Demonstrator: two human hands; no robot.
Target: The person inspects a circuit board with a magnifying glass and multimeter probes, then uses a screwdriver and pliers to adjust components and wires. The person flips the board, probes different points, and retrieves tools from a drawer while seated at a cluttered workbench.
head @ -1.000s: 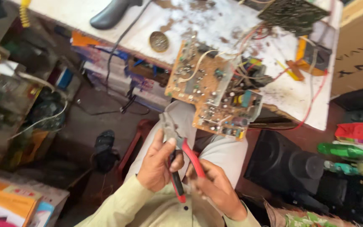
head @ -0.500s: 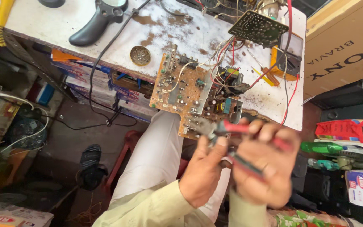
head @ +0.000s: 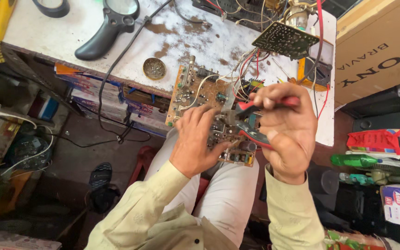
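The right hand (head: 285,132) is closed around one pair of red-handled pliers (head: 251,121), fingers wrapped over the upper handle and the lower handle running under the palm, with the metal nose pointing left onto the board. The left hand (head: 199,141) lies just beside it, fingers spread and curled down, fingertips pressing on one brown circuit board (head: 195,95) that juts off the counter edge over the person's lap; it pins the board rather than gripping anything. The pliers' nose meets the board between the two hands, though what it pinches is too small to tell. A bundle of red, white and black wires (head: 246,69) rises from the board just above the hands. Beyond the right hand, further up, sits one dark perforated board (head: 285,39) tilted on the white, stained counter (head: 61,37), with one yellow meter (head: 318,74) partly under it. Up and left of the left hand rests one small round tin (head: 154,68); further left lies one black-handled magnifying glass (head: 107,28), then one roll of black tape (head: 52,7) and one yellow handle (head: 0,25) at the far corner. One black cable (head: 105,92) hangs off the counter edge. Well right of the right hand stands one cardboard box (head: 376,51), with one green bottle (head: 353,160) below it. Down on the floor, left of the left sleeve, lies one dark sandal (head: 99,178).
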